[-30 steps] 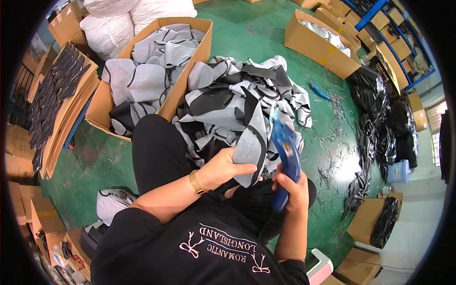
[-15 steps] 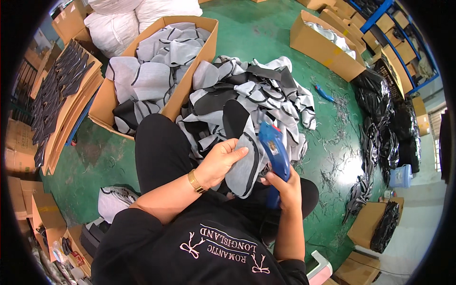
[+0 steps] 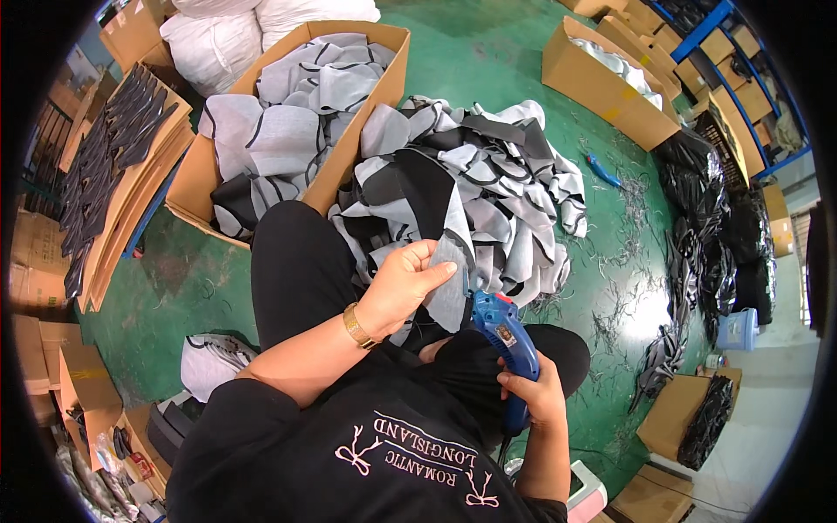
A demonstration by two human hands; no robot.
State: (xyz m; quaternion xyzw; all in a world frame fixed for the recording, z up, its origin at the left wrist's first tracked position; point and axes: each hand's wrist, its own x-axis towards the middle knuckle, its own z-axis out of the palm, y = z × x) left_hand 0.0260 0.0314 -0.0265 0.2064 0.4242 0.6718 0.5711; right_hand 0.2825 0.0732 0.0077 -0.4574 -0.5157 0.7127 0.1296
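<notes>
My left hand (image 3: 394,295) pinches a grey fabric piece (image 3: 450,301) with a black side and a dark edge strip, thumb on top. Closed around the handle of blue electric scissors (image 3: 508,338) is my right hand (image 3: 542,394). The head of the scissors sits at the right edge of the fabric piece, close to its lower end; whether the blades bite into it I cannot tell. Just beyond both hands a heap of similar grey and black fabric pieces (image 3: 501,205) lies on the green floor.
A cardboard box (image 3: 370,122) of grey pieces stands at the far left of the heap, another box (image 3: 602,96) at the far right. A second blue tool (image 3: 602,171) and thin dark trimmings (image 3: 615,231) lie on the floor. Black plastic bags (image 3: 693,187) line the right side.
My right hand has lowered and moved right, the scissors tilting so their head meets the fabric's edge. The fabric piece has turned and shifted slightly, still in my left hand.
</notes>
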